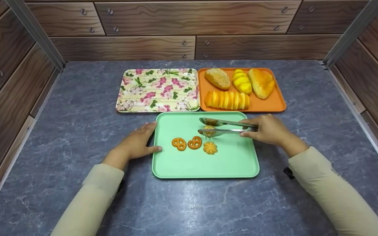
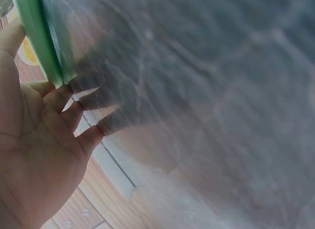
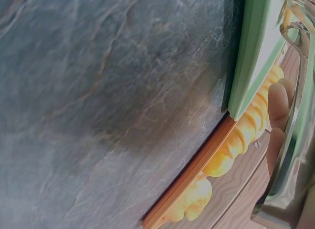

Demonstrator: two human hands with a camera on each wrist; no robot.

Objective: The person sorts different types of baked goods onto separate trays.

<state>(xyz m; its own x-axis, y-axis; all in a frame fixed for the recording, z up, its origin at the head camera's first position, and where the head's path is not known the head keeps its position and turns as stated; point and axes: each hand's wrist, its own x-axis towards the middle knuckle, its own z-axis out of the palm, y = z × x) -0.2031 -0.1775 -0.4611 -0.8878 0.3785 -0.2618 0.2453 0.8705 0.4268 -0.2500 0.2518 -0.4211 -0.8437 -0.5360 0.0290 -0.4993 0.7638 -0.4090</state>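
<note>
My left hand (image 1: 137, 141) rests at the left edge of a mint-green tray (image 1: 182, 168), its thumb over the rim. In the left wrist view the fingers of this left hand (image 2: 39, 145) are spread along the tray's outer side. My right hand (image 1: 271, 130) grips metal tongs (image 1: 220, 123) above the tray's right half. The tongs' tips lie on either side of a small round cookie (image 1: 209, 131); whether they touch it I cannot tell. A flower-shaped cookie (image 1: 210, 148) and two pretzels, a left pretzel (image 1: 178, 144) and a right pretzel (image 1: 194, 143), lie on the tray.
Behind the green tray stand a floral tray (image 1: 156, 90) and an orange tray (image 1: 267, 105). The orange one carries a seeded roll (image 1: 217, 78), a yellow twisted bread (image 1: 241, 82), a golden bun (image 1: 261, 83) and a sliced loaf (image 1: 227, 100). Wood-patterned walls enclose the grey table.
</note>
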